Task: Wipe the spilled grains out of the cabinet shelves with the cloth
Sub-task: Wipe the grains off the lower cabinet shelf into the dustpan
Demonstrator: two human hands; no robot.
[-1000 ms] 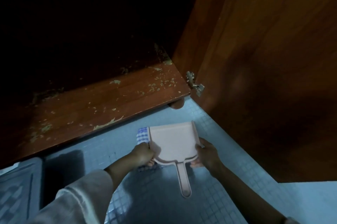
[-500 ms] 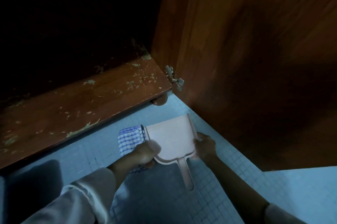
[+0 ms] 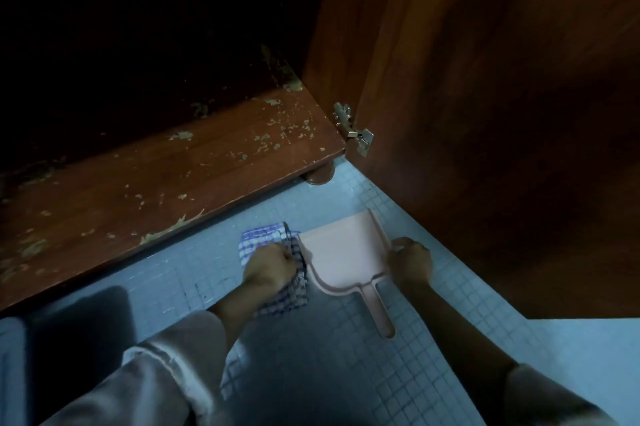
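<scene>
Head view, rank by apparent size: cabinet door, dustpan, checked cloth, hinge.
1. cabinet door, largest by far.
2. dustpan.
3. checked cloth, partly hidden under the left hand, so its rank against the dustpan is unsure.
4. hinge, smallest.

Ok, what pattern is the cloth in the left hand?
Blue-and-white check, on the cloth that the left hand grips; the head view shows it.

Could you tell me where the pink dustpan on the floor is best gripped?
Probably its handle, from the near side: it sticks out toward the person, narrow and free, while the dustpan lies flat on the floor with the right hand holding its right wall.
</scene>
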